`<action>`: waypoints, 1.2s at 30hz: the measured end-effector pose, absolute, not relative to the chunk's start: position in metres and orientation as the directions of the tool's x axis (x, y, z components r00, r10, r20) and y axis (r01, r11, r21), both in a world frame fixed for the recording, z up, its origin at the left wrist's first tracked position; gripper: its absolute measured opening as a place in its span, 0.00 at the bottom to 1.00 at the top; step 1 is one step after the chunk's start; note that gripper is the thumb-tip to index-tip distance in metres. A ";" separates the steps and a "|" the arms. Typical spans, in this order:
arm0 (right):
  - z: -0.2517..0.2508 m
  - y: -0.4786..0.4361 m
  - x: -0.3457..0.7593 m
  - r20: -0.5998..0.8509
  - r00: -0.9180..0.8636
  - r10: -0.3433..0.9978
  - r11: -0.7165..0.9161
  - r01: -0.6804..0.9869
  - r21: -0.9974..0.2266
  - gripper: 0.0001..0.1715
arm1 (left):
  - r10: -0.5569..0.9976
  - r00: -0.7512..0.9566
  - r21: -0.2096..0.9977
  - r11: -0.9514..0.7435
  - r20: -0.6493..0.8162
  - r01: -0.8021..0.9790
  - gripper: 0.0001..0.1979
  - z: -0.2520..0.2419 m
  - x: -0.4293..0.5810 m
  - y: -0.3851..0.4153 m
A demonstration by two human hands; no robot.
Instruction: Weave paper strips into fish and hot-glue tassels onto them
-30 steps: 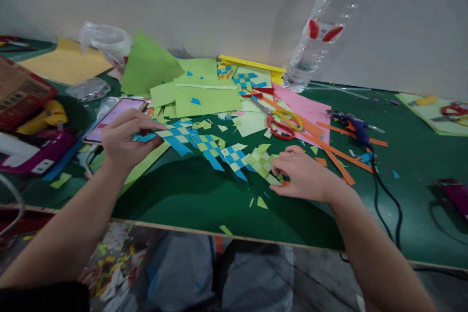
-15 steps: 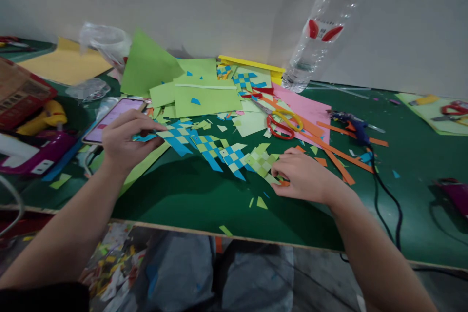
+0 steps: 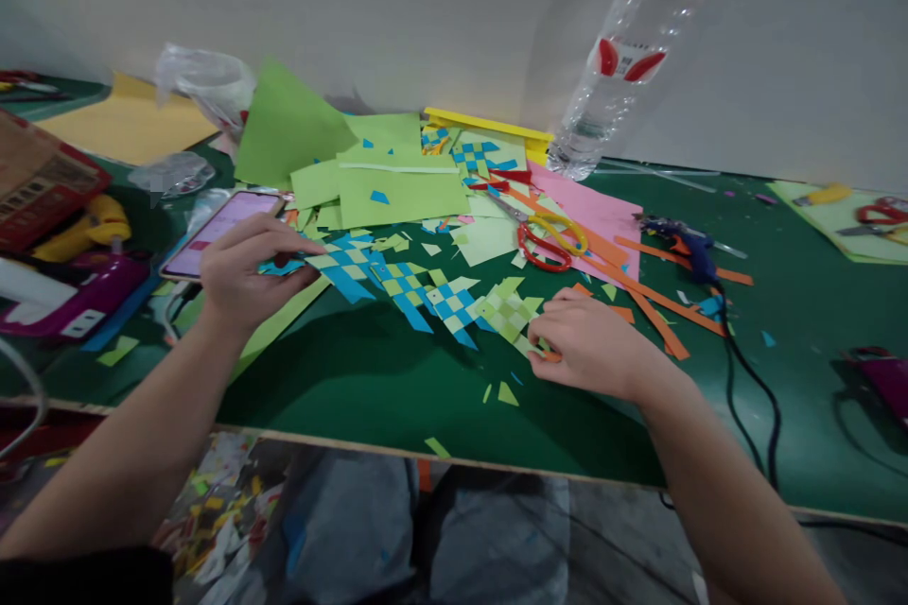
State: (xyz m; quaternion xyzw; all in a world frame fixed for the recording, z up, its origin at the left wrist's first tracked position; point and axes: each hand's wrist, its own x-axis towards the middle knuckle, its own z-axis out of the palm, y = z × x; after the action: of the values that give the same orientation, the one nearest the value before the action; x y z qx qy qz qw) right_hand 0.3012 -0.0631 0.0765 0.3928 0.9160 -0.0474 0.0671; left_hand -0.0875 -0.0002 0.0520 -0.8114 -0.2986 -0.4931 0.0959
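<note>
A row of woven paper fish, checkered in blue and pale green, stretches across the front middle of the table. The fish overlap or join end to end; how they are fastened I cannot make out. My left hand is closed in a pinch on the row's left end, beside the phone. At the other end is an all-green woven fish, and the curled fingers of my right hand pinch its right edge. My right fingertips are partly hidden.
Green paper sheets and scraps lie behind the row. Red-and-yellow scissors rest near orange strips and pink paper. A blue glue gun trails its cord at right. A plastic bottle leans against the wall.
Both hands keep their hold on the row of paper fish. My left hand has shifted very slightly to the right; otherwise the scene looks the same.
</note>
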 end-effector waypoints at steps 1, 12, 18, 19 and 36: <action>0.076 -0.063 0.301 -0.162 -0.683 0.712 0.687 0.725 -0.038 0.12 | 0.389 0.339 0.139 -0.806 0.856 0.575 0.06 0.052 -0.088 0.000; 0.071 -0.060 0.309 -0.175 -0.682 0.711 0.653 0.731 -0.197 0.13 | 0.389 0.343 0.145 -0.814 0.855 0.563 0.07 0.049 -0.089 0.001; 0.072 -0.060 0.309 -0.235 -0.653 0.720 0.603 0.756 -0.255 0.08 | 0.396 0.345 0.150 -0.813 0.851 0.563 0.07 0.050 -0.089 0.000; 0.071 -0.060 0.309 -0.237 -0.651 0.721 0.598 0.758 -0.262 0.07 | 0.397 0.348 0.150 -0.813 0.849 0.562 0.07 0.050 -0.089 0.000; 0.057 -0.039 0.336 0.175 -0.666 0.725 0.688 0.706 -0.166 0.20 | 0.393 0.347 0.140 -0.809 0.851 0.571 0.08 0.050 -0.090 0.000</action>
State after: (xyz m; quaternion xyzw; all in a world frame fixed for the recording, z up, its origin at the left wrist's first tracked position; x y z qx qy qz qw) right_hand 0.3355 -0.0387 0.0572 0.3926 0.9116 -0.0421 -0.1142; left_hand -0.0900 -0.0003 0.0496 -0.8157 -0.2957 -0.4888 0.0912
